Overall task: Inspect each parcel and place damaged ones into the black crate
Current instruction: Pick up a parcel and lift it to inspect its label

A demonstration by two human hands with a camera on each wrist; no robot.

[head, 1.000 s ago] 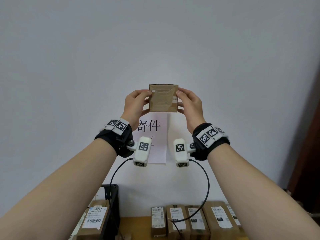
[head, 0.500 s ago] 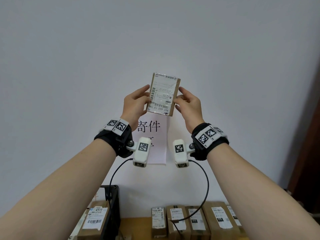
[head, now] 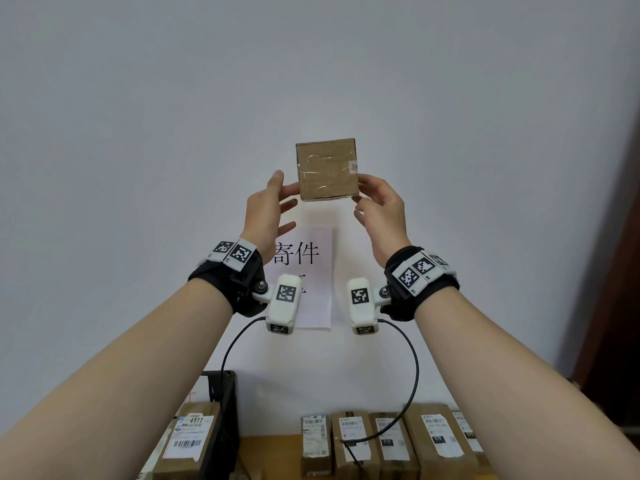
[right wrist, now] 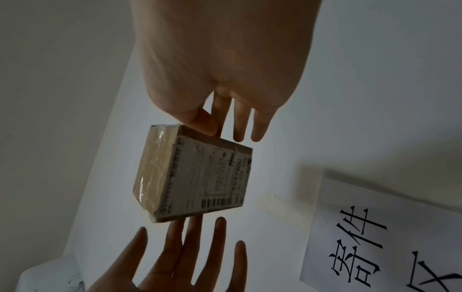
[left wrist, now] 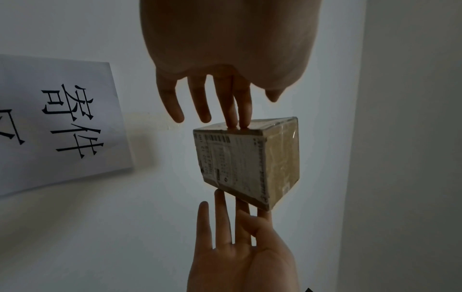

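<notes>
Held up high before the wall: a small taped cardboard parcel (head: 327, 169), plain brown face toward the head camera, shipping label (left wrist: 226, 161) on the far side. Left hand (head: 265, 211) at its left edge, fingers (left wrist: 231, 106) straight and slightly spread, two tips touching the box. Right hand (head: 381, 209) opposite, fingers (right wrist: 221, 116) extended and loosely parted, tips against the right edge. Below, a black crate (head: 221, 431) holding a labelled parcel (head: 188, 441), beside a row of boxes (head: 391, 441) on the worktop (head: 270, 455). Behind the wrists, a paper sign (head: 304, 271).
</notes>
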